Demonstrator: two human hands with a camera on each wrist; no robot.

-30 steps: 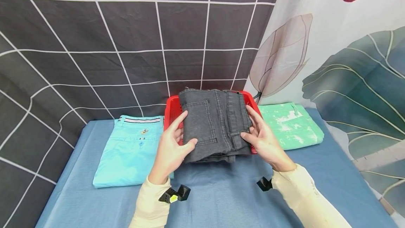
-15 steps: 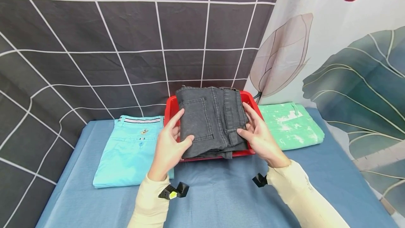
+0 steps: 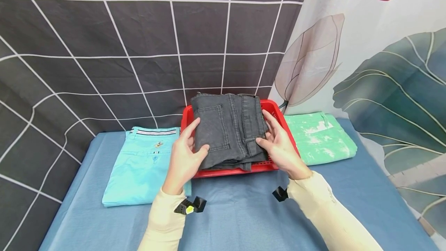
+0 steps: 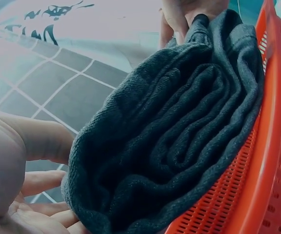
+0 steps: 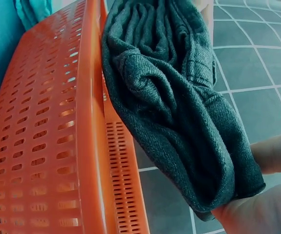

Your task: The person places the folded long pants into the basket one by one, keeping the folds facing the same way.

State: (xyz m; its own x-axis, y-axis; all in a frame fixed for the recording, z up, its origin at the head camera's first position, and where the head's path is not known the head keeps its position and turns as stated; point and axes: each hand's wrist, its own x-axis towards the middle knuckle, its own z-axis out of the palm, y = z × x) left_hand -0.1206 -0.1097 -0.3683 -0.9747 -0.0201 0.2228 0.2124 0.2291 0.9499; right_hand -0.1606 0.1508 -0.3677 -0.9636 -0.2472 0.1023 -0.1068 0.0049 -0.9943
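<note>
Folded dark grey jeans (image 3: pixel 223 131), back pocket upward, are held between both hands over a red plastic basket (image 3: pixel 237 171). My left hand (image 3: pixel 182 158) grips the jeans' left edge, thumb on top near the pocket. On the opposite edge my right hand (image 3: pixel 282 146) holds them with its thumb over the denim. In the left wrist view the thick layers of the jeans (image 4: pixel 170 136) show above the slotted basket wall (image 4: pixel 277 122). The right wrist view has the fold of the jeans (image 5: pixel 174 112) beside the basket rim (image 5: pixel 92 122). Fingertips beneath the jeans are partly hidden.
Folded light blue trousers (image 3: pixel 143 169) lie left of the basket, and a folded green and white garment (image 3: pixel 318 136) lies to its right. Blue cloth (image 3: pixel 237 216) covers the table. A dark gridded curtain (image 3: pixel 139 30) hangs close behind.
Both hands have carried the jeans slightly left and away from me, so more of the basket's front rim and right side shows. The garments on either side have stayed put.
</note>
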